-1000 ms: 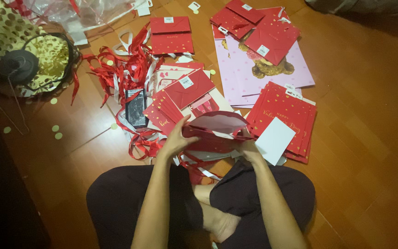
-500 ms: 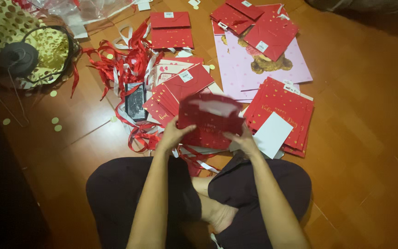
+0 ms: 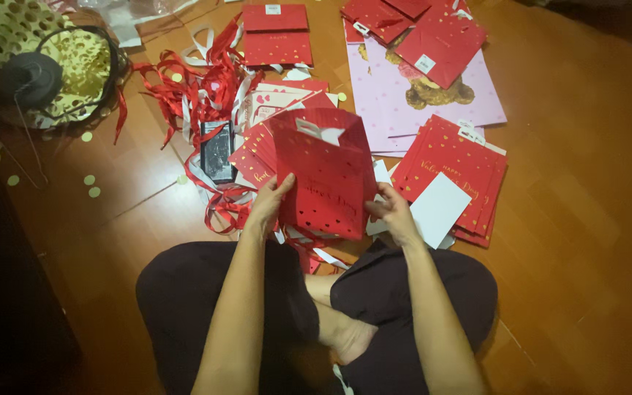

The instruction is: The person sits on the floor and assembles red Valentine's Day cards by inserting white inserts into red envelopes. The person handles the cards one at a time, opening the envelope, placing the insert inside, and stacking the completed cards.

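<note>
- Head view: the person sits cross-legged on a wooden floor [image 3: 587, 241], both forearms stretched forward over the knees.
- The left hand [image 3: 271, 201] is closed on the left edge of a red paper gift bag [image 3: 325, 172], thumb on its front face.
- The right hand [image 3: 391, 213] grips the same bag at its lower right edge, fingers curled around it.
- The red paper gift bag is held up between the two hands, above the floor; it is red with small gold hearts and a white cut-out handle slot near its top.
- Just right of the bag lies a stack of flat red bags [image 3: 453, 172] with gold hearts, and a white card [image 3: 440, 208] rests on the stack's near corner.
- Beyond the bag, to the upper right, a pink bag with a bear picture [image 3: 433, 99] lies flat, with more red bags [image 3: 433, 44] on top bearing small white tags.
- Left of the bag is a tangle of red ribbon [image 3: 184, 91] and a small dark rectangular object [image 3: 217, 150].
- Far left of the bag sits a gold-spotted bundle [image 3: 9, 33] with a dark round thing on it.
</note>
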